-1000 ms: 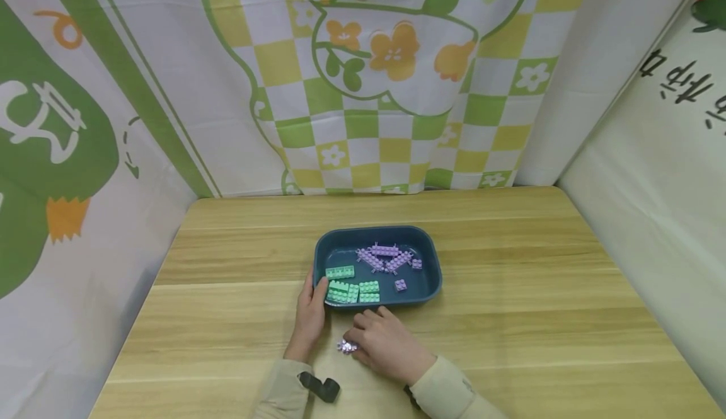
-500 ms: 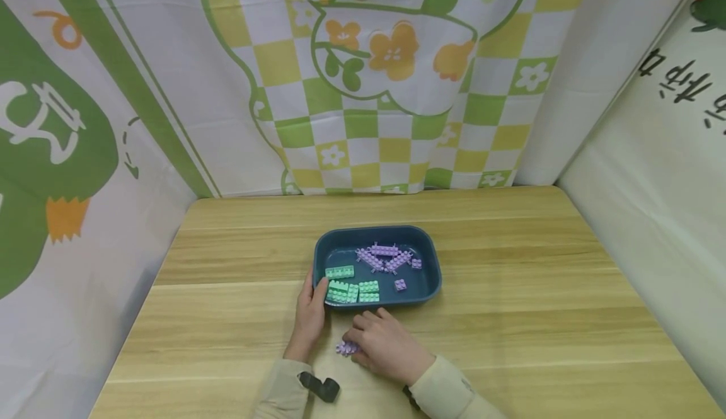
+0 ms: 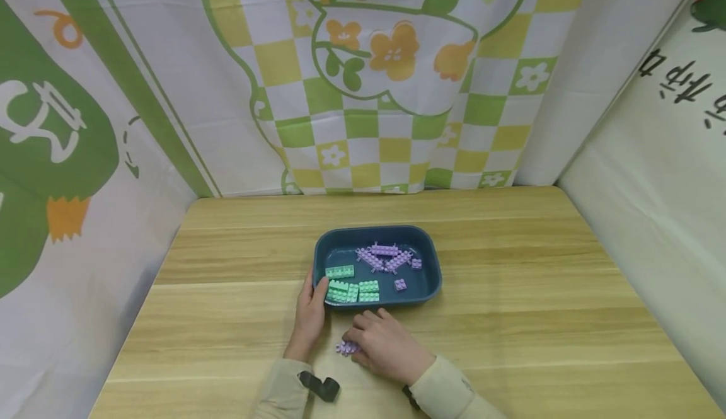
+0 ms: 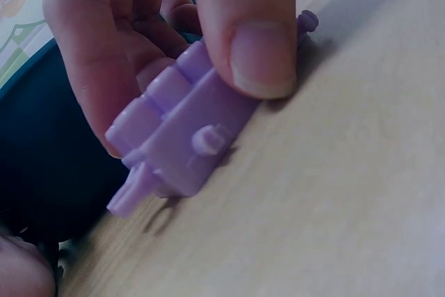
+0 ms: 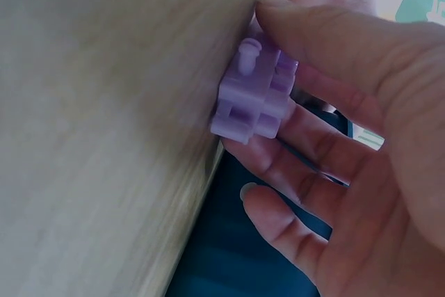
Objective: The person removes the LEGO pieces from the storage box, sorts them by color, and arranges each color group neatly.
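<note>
My right hand [image 3: 391, 348] pinches a purple building block [image 3: 346, 348] on the table in front of the tray. In the left wrist view, the thumb presses one side of the purple block [image 4: 191, 119] and fingers lie along the other; studs and small pegs show. The right wrist view shows the block's end [image 5: 243, 88], low against the wood surface. My left hand [image 3: 309, 313] grips the left wall of a dark blue tray [image 3: 421, 285], thumb over the rim and fingers outside.
In the tray, several green blocks [image 3: 340, 272] lie at the left and front. Three long purple blocks [image 3: 384, 251] lie toward its back, with two small purple ones [image 3: 400, 285] to the right. A patterned curtain [image 3: 363, 123] hangs behind the wooden table [image 3: 539, 293].
The purple block under my right hand has turned slightly and its visible end sits a touch farther left than a second ago. My left hand and the tray have stayed put.
</note>
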A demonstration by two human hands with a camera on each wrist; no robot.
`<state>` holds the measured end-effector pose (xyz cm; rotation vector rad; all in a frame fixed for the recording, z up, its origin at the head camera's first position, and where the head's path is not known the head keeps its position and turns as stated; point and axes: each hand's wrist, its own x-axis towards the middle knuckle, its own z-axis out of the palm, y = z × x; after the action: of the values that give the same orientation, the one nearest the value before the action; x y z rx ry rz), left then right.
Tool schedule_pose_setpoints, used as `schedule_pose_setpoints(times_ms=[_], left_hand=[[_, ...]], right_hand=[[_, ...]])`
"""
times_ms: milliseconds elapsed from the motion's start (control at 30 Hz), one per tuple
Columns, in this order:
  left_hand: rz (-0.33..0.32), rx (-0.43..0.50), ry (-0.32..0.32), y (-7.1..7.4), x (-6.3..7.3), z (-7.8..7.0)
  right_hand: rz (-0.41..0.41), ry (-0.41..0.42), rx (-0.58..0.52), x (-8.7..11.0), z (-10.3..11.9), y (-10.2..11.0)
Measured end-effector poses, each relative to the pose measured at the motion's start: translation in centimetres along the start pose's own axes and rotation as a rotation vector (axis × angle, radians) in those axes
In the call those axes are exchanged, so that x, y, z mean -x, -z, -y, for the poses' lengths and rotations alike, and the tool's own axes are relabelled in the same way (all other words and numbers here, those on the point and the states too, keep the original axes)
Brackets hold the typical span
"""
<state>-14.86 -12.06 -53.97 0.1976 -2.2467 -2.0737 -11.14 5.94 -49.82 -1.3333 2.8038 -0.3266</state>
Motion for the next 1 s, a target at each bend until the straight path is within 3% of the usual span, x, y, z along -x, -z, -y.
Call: schedule_pose_setpoints(times_ms=[300, 500, 800, 900, 1000], left_hand=[[0.014, 0.004, -0.021, 0.0, -0.1, 0.2], [0.026, 0.018, 0.005, 0.1, -0.1, 0.2], [0.015, 0.005, 0.003, 0.1, -0.2, 0.5], [0.005, -0.004, -0.014, 0.1, -0.1, 0.4], [-0.001, -0.003, -0.019, 0.1, 0.0, 0.3]], right_hand=[[-0.011, 0.011, -0.026, 0.1, -0.2, -0.1], [-0.027, 0.006, -0.082, 0.3, -0.5, 0.3], [0.036, -0.014, -0.261, 0.9, -0.4, 3.5], [-0.012, -0.013, -0.313, 1.3, -0.7, 5.0], [-0.12, -0.027, -0.326, 1.7, -1.6, 6.1]])
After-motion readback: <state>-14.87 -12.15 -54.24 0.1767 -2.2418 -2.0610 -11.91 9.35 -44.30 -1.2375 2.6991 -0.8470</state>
